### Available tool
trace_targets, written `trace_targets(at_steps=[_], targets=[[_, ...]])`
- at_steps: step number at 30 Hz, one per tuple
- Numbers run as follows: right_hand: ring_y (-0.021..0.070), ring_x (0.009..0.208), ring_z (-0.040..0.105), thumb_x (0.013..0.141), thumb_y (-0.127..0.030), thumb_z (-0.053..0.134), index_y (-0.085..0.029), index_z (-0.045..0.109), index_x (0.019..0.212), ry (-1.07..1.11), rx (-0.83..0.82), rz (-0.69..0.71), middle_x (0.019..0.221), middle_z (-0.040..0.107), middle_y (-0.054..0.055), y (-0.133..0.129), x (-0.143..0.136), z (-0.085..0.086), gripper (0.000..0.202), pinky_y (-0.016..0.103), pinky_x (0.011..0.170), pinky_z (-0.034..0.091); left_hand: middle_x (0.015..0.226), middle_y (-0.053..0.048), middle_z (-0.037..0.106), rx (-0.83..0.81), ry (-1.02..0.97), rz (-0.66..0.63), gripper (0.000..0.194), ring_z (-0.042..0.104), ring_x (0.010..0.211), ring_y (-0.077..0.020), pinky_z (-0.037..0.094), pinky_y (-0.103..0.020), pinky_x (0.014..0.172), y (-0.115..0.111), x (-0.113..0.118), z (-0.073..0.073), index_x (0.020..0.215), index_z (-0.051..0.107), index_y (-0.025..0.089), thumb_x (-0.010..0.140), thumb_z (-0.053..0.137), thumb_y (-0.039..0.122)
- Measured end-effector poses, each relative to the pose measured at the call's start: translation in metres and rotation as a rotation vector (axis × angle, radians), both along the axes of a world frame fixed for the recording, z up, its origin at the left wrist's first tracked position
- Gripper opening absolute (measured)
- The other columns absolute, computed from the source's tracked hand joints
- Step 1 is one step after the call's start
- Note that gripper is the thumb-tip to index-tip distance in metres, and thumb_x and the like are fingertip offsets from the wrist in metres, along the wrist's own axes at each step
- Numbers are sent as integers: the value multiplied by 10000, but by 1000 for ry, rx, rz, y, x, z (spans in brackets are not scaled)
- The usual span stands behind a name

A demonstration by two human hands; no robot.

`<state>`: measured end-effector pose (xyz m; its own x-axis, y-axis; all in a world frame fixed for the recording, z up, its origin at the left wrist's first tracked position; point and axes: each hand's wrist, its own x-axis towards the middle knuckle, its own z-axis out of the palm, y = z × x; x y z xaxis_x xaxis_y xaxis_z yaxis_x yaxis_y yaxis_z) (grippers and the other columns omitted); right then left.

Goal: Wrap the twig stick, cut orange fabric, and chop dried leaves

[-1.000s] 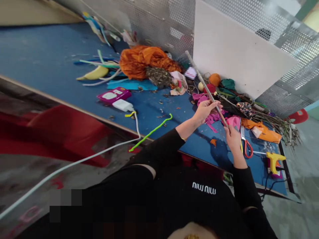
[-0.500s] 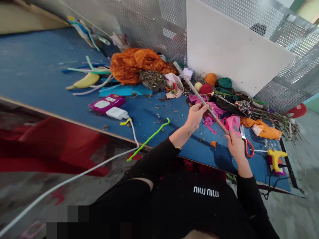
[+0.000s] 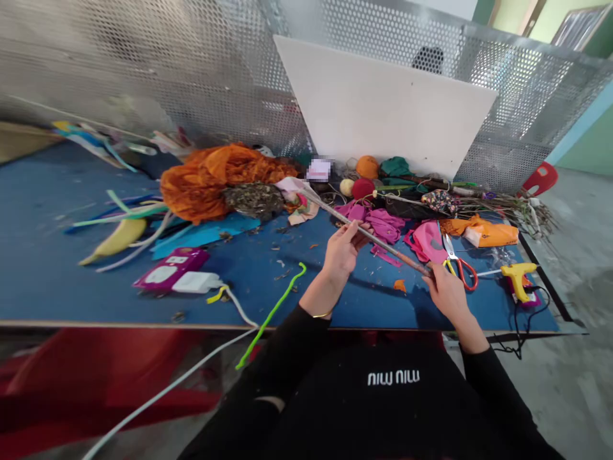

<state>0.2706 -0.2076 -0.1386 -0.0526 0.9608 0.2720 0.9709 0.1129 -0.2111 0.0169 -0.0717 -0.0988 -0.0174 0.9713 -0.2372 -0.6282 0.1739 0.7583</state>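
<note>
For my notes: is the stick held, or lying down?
Held: the left hand has the stick near its middle, the right hand at one end.

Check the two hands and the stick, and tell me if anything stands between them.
Nothing visible does: the left hand holds the stick partway along, and the right hand holds its near end. The scissors lie beside the right hand, not between it and the stick.

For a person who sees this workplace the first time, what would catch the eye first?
Probably the large crumpled orange bundle, toward the back of the blue table, left of the picture's centre. Next, the big white board before the perforated metal screen. Then the long stick, held in front by the left hand and right hand.
</note>
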Motion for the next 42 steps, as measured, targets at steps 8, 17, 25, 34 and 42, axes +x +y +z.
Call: trace_targets(at_steps=[8, 17, 25, 34, 42], targets=[[227, 873, 698, 1090, -363, 439, -187, 751, 1248, -6, 179, -64, 1097, 784, 122, 8, 37, -1, 392, 307, 700, 435, 913, -23, 769, 18, 308, -67, 484, 727, 751, -139, 537, -198, 570, -17, -14, -12, 1079, 692, 168, 675, 932, 286], [215, 855, 509, 1009, -326, 576, -176, 787, 1251, -133, 339, -342, 1094, 710, 148, 152, 121, 73, 354, 377, 777, 242, 742, -10, 721, 158, 612, -332, 140, 679, 684, -130, 487, -206, 575, -21, -15, -10, 950, 754, 177, 824, 760, 237], [297, 1011, 522, 940, -259, 723, 54, 736, 1258, -176, 334, -402, 1199, 684, 362, 235, 109, 98, 446, 461, 834, 190, 655, 6, 700, 205, 646, -324, 38, 658, 584, -121, 467, -204, 527, -19, -13, -12, 869, 773, 147, 839, 749, 142], [282, 1059, 647, 1069, -402, 527, -161, 750, 1296, -64, 518, 228, 1195, 750, 172, 124, 17, 23, 399, 404, 927, 436, 870, -25, 770, 363, 691, 294, 60, 710, 768, -133, 530, -238, 755, 89, -12, 26, 981, 755, 160, 960, 700, 172], [259, 914, 678, 1067, -393, 520, -162, 765, 1192, -131, 448, 344, 1054, 788, 139, 128, 14, -22, 359, 410, 879, 505, 1315, -141, 754, 179, 1335, 419, 280, 693, 1256, -291, 506, -380, 1079, 183, -64, 58, 1248, 743, 139, 977, 700, 196]])
